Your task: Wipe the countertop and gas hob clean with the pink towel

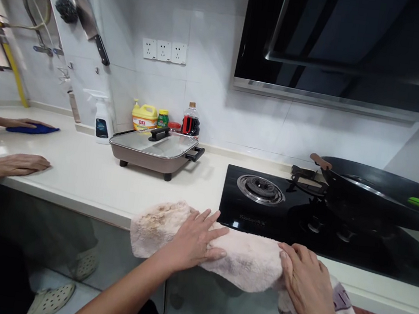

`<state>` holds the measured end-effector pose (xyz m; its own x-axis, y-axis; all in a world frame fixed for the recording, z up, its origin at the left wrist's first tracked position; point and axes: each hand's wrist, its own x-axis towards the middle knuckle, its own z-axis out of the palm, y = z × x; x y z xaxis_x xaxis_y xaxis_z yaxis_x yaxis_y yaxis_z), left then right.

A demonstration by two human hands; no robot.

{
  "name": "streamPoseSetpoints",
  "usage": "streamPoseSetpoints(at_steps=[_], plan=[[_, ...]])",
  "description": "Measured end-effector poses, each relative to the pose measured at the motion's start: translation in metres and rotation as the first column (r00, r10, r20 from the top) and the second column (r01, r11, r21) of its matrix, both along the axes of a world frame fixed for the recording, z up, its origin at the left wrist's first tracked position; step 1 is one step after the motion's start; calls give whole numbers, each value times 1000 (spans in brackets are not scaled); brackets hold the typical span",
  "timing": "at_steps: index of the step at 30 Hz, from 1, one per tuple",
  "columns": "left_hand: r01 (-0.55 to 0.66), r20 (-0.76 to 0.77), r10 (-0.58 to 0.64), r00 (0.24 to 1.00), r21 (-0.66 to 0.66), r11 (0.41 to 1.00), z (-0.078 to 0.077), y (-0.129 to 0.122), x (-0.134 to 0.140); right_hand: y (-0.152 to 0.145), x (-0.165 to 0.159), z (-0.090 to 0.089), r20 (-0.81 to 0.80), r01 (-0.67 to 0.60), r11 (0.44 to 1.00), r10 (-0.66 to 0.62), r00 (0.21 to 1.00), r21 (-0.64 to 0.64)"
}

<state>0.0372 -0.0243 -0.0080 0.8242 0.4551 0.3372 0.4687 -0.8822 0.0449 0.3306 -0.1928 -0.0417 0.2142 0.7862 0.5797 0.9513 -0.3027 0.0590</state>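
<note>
"Pink cloth, lying along the front edge of the counter and hanging partly over it?"

"Yes, partly in front of the hob, with brown stains at its left end and a purple patch at its right"

"How do the hands sit on it?"

"The left hand lies flat on top, fingers spread apart. The right hand is bent over the other end, fingers close together; whether it grips the cloth I cannot tell"

"And behind them?"

"One bare burner on the hob's left, a wok on its right. Left of the hob stands a pan with its glass lid on. A spray bottle, a yellow jug and a dark bottle are near it"

"Who's at the left?"

"A second person: one hand on a blue cloth, the other hand resting palm down nearer the counter's edge"

"Anything hanging up?"

"A cleaver and a scrubber, with the sockets to their right and the dark hood above the hob"
</note>
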Motion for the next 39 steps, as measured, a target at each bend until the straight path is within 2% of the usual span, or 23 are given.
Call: streamPoseSetpoints(at_steps=[8,16,21,29,32,35,37,39], plan=[[76,-20,-77,997,-31,997,4,7,-9,8,-8,-10,44,-8,999,6,999,38],[92,-3,-92,996,-25,995,-6,25,-26,21,-23,-9,50,-53,997,50,997,57],[77,-46,-77,996,3,997,-2,35,-41,30,-46,-6,68,-64,993,57,996,96],[44,-44,-41,998,60,997,4,48,-66,55,-102,8,52,-114,991,110,993,73],[-20,0,20,1000,156,988,3,45,-74,65,-126,14,25,-155,985,154,988,73],[-209,98,189,977,275,939,-5,41,-84,70,-139,18,-14,-205,977,206,979,57],[-342,157,308,938,297,892,-11,41,-94,69,-138,20,-38,-238,970,240,970,46],[-422,181,384,905,282,862,-15,42,-104,66,-131,19,-55,-278,960,280,958,46]])
